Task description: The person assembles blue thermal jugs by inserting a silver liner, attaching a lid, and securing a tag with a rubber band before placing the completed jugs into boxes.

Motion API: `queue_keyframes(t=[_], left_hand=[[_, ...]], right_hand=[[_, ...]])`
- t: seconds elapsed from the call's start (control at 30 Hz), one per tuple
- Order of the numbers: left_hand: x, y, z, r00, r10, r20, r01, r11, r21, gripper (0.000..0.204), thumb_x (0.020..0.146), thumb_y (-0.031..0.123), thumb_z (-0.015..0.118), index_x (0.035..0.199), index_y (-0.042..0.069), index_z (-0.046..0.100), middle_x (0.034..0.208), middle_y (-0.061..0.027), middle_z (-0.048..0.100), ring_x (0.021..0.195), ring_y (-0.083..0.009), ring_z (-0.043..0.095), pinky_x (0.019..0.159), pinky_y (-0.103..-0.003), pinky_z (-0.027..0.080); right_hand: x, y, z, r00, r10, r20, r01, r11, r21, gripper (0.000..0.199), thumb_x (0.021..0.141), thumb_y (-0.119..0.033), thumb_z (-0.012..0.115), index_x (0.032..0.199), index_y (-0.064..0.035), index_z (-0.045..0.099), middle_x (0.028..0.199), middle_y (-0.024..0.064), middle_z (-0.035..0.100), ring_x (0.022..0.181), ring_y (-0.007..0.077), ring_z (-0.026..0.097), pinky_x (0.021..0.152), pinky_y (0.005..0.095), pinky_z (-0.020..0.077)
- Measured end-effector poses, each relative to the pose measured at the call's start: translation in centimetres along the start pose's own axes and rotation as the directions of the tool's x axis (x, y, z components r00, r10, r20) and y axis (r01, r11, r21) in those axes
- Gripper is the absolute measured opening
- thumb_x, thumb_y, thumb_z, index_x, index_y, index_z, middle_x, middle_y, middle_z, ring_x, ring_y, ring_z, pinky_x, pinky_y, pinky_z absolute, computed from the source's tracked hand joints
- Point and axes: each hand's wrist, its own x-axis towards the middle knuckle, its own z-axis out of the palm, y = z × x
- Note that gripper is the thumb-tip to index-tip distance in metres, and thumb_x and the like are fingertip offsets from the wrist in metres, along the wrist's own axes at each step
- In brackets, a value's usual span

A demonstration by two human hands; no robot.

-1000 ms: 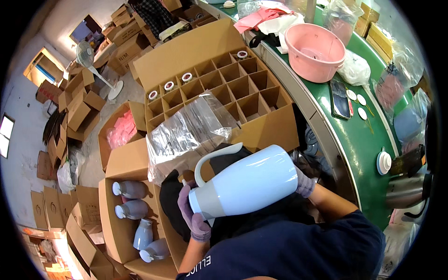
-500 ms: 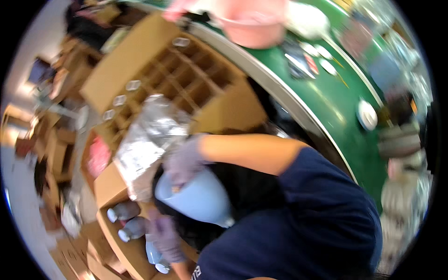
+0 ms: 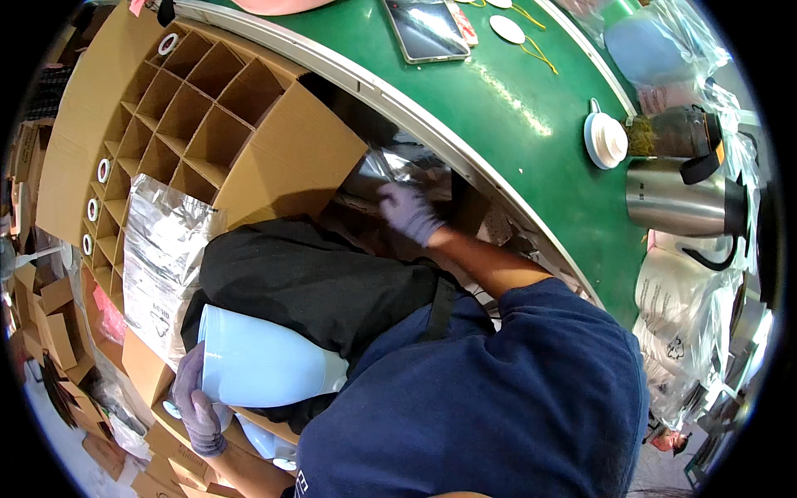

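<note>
At the lower left of the frame, we see the left hand, in a purple glove, with its grip closed around the base end of a pale blue vacuum flask. The flask lies on its side across the lap, against a black apron. Just above it, a clear plastic bag rests on the edge of a cardboard box.

Near the centre, the right hand, also gloved, reaches under the rim of the green tabletop. Its fingers are curled on a crinkled silvery plastic bag there; we cannot tell whether they grip it fully.

At the upper left stands a divided cardboard carton with open cells. At the right of the frame, on the tabletop, we see a steel vacuum jug and a white lid.
</note>
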Motion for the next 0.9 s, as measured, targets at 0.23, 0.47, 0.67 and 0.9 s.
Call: queue_keyframes(t=[0.23, 0.47, 0.67, 0.9], left_hand=[[0.9, 2.3, 1.1, 0.983, -0.148, -0.104, 0.137, 0.985, -0.108, 0.091, 0.093, 0.072, 0.029, 0.135, -0.007, 0.05, 0.132, -0.024, 0.053, 0.122, -0.0354, 0.051, 0.105, -0.046, 0.037], [-6.5, -2.8, 5.5, 0.573, -0.493, -0.655, 0.315, 0.87, -0.379, 0.067, 0.1, 0.046, 0.042, 0.149, 0.0, 0.035, 0.149, -0.0188, 0.043, 0.135, -0.033, 0.043, 0.113, -0.046, 0.035], [-17.5, -8.1, 5.2, 0.536, -0.434, -0.725, 0.749, 0.64, 0.171, 0.047, 0.102, 0.029, 0.044, 0.136, -0.004, 0.05, 0.131, -0.019, 0.058, 0.119, -0.0327, 0.057, 0.105, -0.045, 0.045], [-8.0, -1.0, 2.7, 0.455, -0.286, -0.843, 0.188, 0.957, -0.223, 0.05, 0.104, 0.028, 0.039, 0.137, -0.008, 0.047, 0.137, -0.0223, 0.054, 0.129, -0.0312, 0.051, 0.113, -0.044, 0.035]], right_hand=[[16.4, 4.7, 0.4, 0.942, 0.282, -0.183, -0.334, 0.856, -0.395, 0.036, 0.087, -0.022, 0.059, 0.119, -0.0072, 0.063, 0.106, 0.0216, 0.068, 0.1, 0.0381, 0.065, 0.087, 0.0446, 0.0517], [26.5, 2.2, 4.3, 0.804, 0.541, -0.247, -0.568, 0.578, -0.585, 0.029, 0.089, -0.021, 0.059, 0.116, -0.0099, 0.063, 0.106, 0.0221, 0.065, 0.098, 0.0393, 0.064, 0.081, 0.0456, 0.053], [20.3, 6.5, 4.3, 0.937, 0.323, -0.132, -0.327, 0.681, -0.655, 0.024, 0.091, -0.021, 0.058, 0.113, -0.0122, 0.064, 0.106, 0.0225, 0.063, 0.097, 0.0403, 0.063, 0.076, 0.0465, 0.0541], [1.4, -3.1, -2.0, 0.857, -0.507, -0.09, 0.472, 0.843, -0.26, 0.017, 0.087, -0.012, 0.064, 0.103, -0.0082, 0.063, 0.101, 0.0204, 0.059, 0.087, 0.0413, 0.061, 0.073, 0.0468, 0.0509]])
